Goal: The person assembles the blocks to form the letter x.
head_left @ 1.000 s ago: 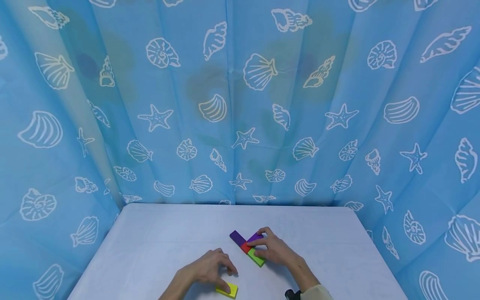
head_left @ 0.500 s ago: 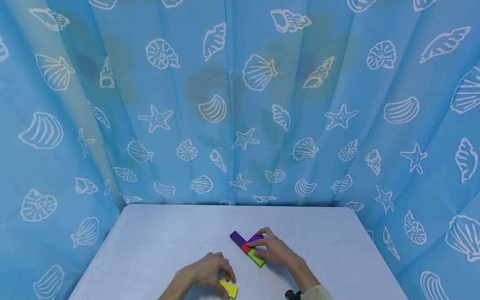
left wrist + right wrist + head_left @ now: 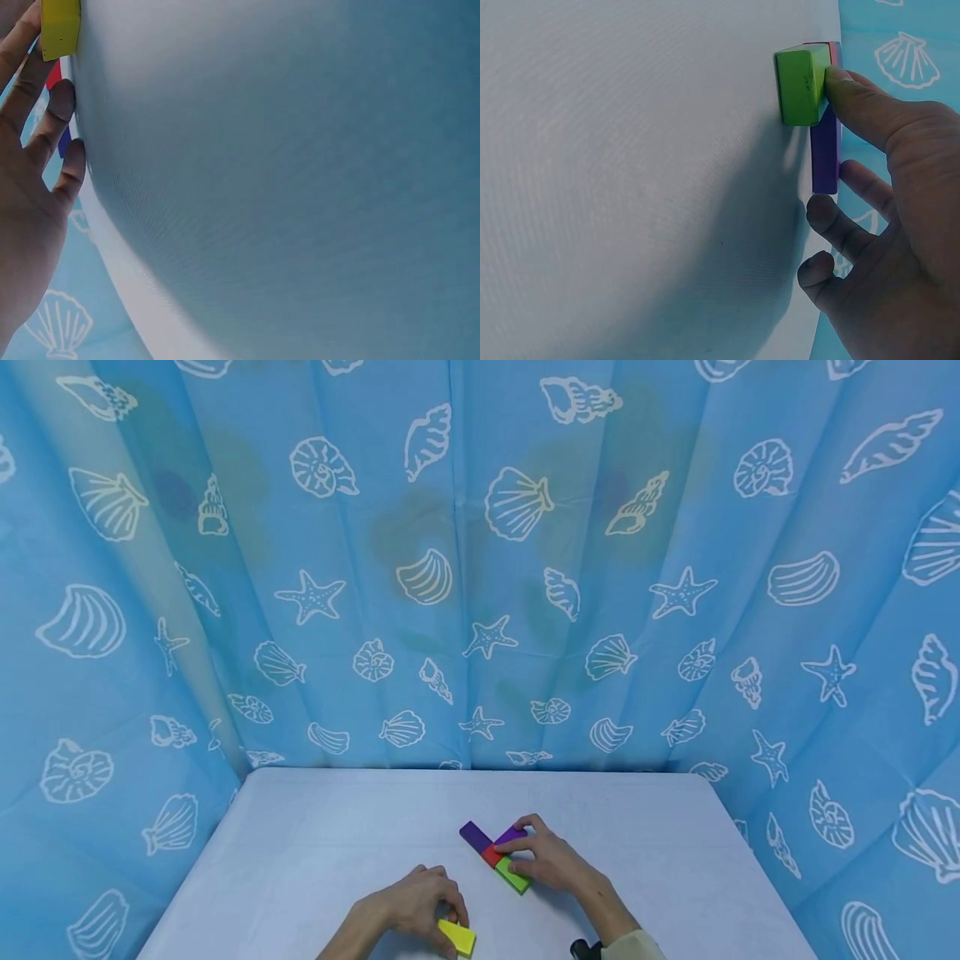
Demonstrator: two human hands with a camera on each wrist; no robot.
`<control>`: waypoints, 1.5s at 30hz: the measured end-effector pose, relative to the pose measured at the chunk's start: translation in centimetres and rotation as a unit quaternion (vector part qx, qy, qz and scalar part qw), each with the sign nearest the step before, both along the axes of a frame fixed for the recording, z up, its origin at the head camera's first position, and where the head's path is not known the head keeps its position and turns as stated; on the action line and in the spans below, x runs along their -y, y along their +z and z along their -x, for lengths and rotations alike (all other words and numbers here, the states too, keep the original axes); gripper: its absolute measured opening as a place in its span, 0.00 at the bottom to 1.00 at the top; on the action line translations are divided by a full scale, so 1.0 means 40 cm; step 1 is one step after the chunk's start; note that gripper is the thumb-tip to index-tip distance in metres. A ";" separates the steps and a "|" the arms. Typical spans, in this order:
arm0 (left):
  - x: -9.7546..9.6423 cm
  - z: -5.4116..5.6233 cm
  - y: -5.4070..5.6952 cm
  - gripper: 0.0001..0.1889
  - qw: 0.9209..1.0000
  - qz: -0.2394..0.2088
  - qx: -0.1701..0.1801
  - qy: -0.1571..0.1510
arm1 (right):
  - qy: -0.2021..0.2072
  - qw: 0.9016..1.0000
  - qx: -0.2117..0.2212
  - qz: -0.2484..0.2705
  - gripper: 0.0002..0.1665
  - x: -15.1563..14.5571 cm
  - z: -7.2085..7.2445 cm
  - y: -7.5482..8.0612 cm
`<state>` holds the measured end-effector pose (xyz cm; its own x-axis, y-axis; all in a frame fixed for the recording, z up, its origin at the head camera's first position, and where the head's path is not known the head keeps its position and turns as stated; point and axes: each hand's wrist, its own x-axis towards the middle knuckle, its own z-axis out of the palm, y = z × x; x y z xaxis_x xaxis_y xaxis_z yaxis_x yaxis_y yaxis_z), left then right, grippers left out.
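Note:
Near the front of the table my left hand (image 3: 422, 900) pinches a yellow block (image 3: 459, 937) between thumb and fingers; the yellow block (image 3: 60, 28) also shows at the top left of the left wrist view. Ahead and to the right, four-armed only in part, lie blocks set end to end around a small red block (image 3: 491, 856): a dark purple block (image 3: 475, 837), a brighter purple block (image 3: 512, 836) and a green block (image 3: 513, 877). My right hand (image 3: 553, 858) holds this group, its thumb against the green block (image 3: 802, 86) and its fingers at the red and brighter purple ones, partly hiding them.
A white cloth covers the table (image 3: 322, 827). Blue curtains (image 3: 465, 568) with shell and starfish prints stand behind it and at both sides. A small black object (image 3: 585, 949) shows beside the right sleeve (image 3: 633, 946) at the bottom edge.
My left fingers have closed in on the yellow block, which has turned slightly. The right hand and the group of blocks under it have stayed in place.

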<state>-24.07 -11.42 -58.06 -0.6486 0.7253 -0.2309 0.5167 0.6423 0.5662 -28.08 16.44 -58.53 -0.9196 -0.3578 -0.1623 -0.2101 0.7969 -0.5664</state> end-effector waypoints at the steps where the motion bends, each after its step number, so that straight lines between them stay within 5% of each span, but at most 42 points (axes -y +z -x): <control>1: 0.000 0.000 0.000 0.12 1.000 0.001 -0.003 0.000 | 0.000 1.000 -0.001 0.000 0.19 0.000 0.000 0.000; 22: 0.000 0.005 0.001 0.12 1.000 -0.009 -0.008 0.008 | 0.001 1.000 0.003 -0.001 0.19 -0.002 0.003 0.000; 33: -0.005 0.022 0.011 0.14 0.999 -0.019 -0.049 -0.002 | 0.012 1.000 0.001 0.001 0.19 -0.003 0.005 0.008; 45: -0.024 0.032 0.008 0.14 0.997 -0.007 -0.070 0.037 | 0.016 1.000 -0.006 0.005 0.19 -0.004 -0.001 0.005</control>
